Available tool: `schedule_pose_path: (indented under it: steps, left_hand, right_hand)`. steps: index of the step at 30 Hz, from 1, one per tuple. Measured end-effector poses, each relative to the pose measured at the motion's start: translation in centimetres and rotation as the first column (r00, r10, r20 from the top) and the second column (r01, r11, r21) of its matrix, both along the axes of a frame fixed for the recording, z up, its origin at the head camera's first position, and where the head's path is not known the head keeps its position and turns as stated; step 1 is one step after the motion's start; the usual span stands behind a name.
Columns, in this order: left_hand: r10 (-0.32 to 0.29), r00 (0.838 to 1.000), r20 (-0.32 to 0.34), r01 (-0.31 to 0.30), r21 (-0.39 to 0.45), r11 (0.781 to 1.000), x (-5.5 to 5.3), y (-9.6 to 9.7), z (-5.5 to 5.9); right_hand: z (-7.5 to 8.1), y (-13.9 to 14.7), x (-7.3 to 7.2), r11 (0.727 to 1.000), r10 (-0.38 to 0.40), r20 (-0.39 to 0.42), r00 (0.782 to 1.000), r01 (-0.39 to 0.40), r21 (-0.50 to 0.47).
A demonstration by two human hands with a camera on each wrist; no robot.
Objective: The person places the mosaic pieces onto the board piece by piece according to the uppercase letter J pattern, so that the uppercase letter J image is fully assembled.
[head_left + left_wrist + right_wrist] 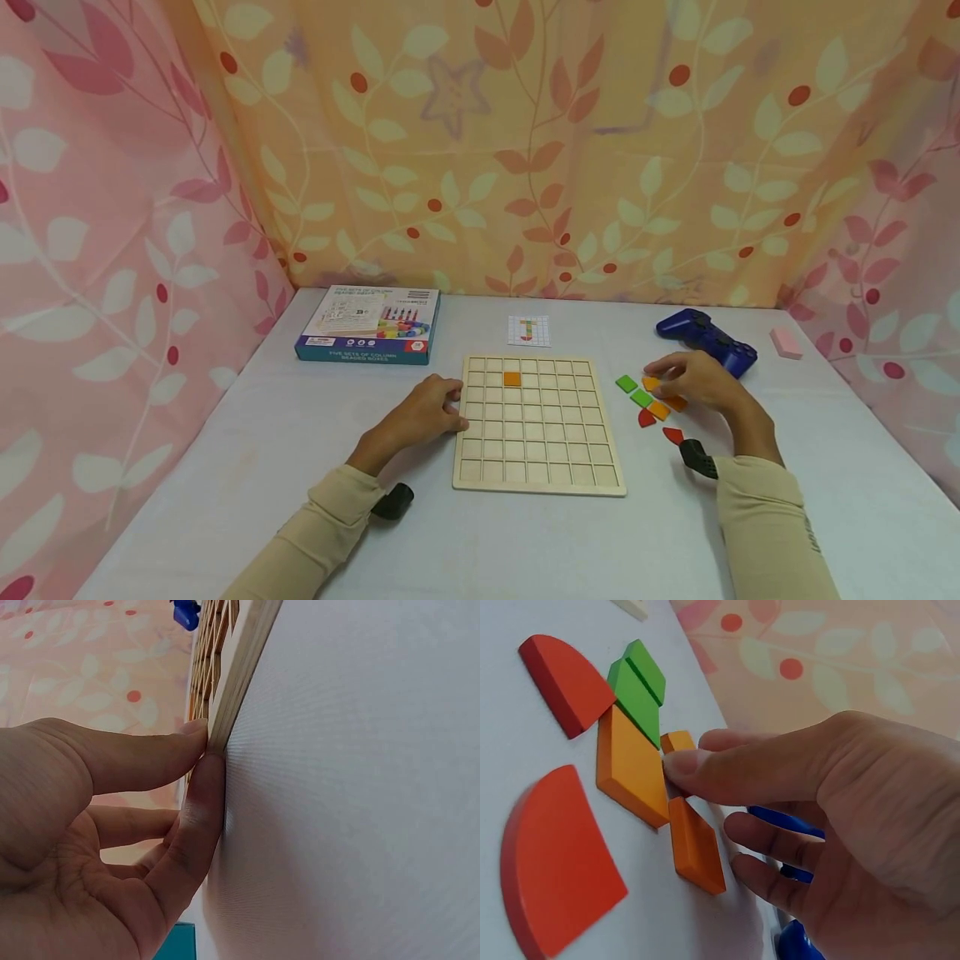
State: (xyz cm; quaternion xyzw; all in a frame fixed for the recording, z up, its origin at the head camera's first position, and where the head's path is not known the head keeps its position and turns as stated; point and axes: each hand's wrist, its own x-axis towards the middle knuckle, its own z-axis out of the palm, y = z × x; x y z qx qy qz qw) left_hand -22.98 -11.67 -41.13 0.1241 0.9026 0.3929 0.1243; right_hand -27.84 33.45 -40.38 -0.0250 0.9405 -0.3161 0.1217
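Note:
A square wooden grid board (536, 478) lies flat, with one orange tile (512, 379) in a cell of its second row. My left hand (422, 414) pinches the board's left edge between thumb and index finger, the other fingers curled below. On the right, my right hand (701, 382) has thumb and index finger at a second orange tile (678, 740), pinching it and partly hiding it. Around that hand lie two green tiles (635, 694), two more orange tiles (632, 766) and two red quarter-round tiles (559, 862).
A small printed pattern card (528, 331) lies beyond the board. At the back left is a flat toy box (367, 325). A blue game controller (707, 340) sits behind my right hand, with a pink block (786, 342) farther right. Patterned curtains enclose the white table.

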Motion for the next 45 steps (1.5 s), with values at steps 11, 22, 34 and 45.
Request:
schedule_pose_path:
  steps: [11, 22, 34, 45]
  left_hand:
    - [0.010, 1.000, 0.006, -0.010, -0.010, 1.000, 0.0, 0.0, -0.3]
    - [0.006, 1.000, 0.000, -0.006, -0.004, 1.000, 0.0, -0.2, -0.4]
    - [0.007, 1.000, -0.004, -0.007, 0.012, 1.000, -0.1, -0.1, -0.2]
    - [-0.002, 1.000, -0.003, 0.002, 0.018, 1.000, -0.1, -0.1, -0.4]
  right_hand:
    - [0.0, -0.7, -0.2, 1.000, -0.004, -0.034, 0.999, 0.005, 0.020]
    - [0.3, -5.0, -0.8, 0.990, 0.140, -0.169, 0.976, -0.140, 0.008]
    - [-0.3, -10.0, -1.5, 0.976, 0.210, -0.241, 0.948, -0.217, -0.003]
    - [-0.3, -13.2, -1.2, 0.957, 0.280, -0.269, 0.922, -0.291, -0.004]
